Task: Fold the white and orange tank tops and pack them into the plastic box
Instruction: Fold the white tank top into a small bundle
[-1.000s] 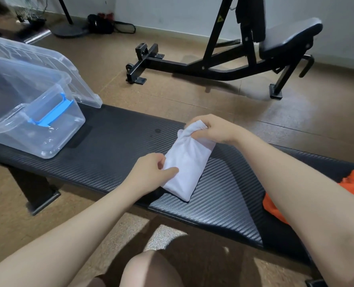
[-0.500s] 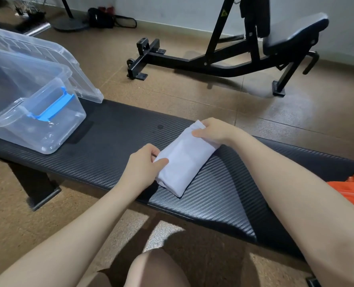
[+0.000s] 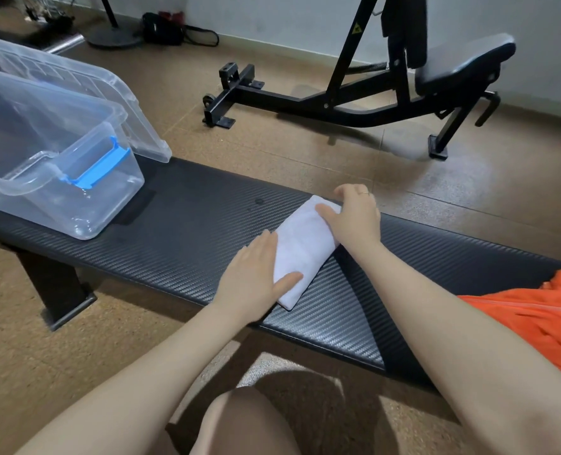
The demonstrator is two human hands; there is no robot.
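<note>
Both hands are lying flat, fingers straight: left hand (image 3: 254, 277) and right hand (image 3: 354, 218) are pressing the folded white tank top (image 3: 302, 249) between them on the bench (image 3: 187, 224); orange tank top (image 3: 532, 318) is lying right of the right hand, plastic box (image 3: 115, 178) sitting far left.

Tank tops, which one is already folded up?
The white tank top, a compact rectangle on the bench under both hands. The orange one lies rumpled at the right edge.

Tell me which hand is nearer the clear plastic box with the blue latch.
Left. The left hand rests on the folded white tank top's box-side edge; the right hand presses its far side, farther from the box.
</note>
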